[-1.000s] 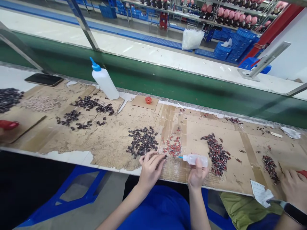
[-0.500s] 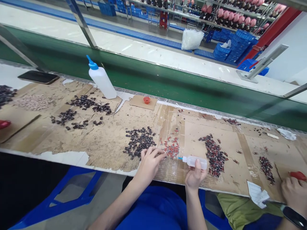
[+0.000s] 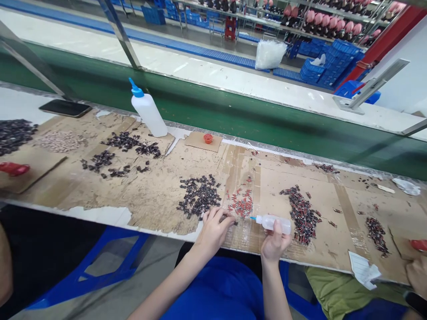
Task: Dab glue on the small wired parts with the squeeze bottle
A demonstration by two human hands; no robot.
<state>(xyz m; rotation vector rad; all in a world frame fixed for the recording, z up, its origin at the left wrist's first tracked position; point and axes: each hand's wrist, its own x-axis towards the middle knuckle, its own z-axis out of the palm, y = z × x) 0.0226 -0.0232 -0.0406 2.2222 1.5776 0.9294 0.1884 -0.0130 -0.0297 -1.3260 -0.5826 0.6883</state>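
My right hand [image 3: 276, 243] is wrapped round a small clear squeeze bottle [image 3: 274, 224] lying nearly level, its thin blue nozzle pointing left. To its left, my left hand [image 3: 215, 229] pinches a small dark part [image 3: 235, 222] at the fingertips; its details are too small to make out. The nozzle tip stays apart from that part. Just beyond my left hand lies a pile of small black parts [image 3: 199, 195]. Small red pieces [image 3: 242, 202] are scattered beyond the gap between my hands. A heap of black-and-red parts [image 3: 303, 218] sits right of the bottle.
A large white bottle [image 3: 149, 113] with a blue spout stands at the back, near a red cup [image 3: 208, 138] on cardboard. A phone [image 3: 65, 108] lies at far left. Another person's hand [image 3: 417, 272] is at the right edge. A green belt [image 3: 213, 111] runs behind the table.
The view has shifted slightly, so the scene sits a little further right. A dark part now shows at my left fingertips. The neighbour's hand on the right has moved partly out of view.
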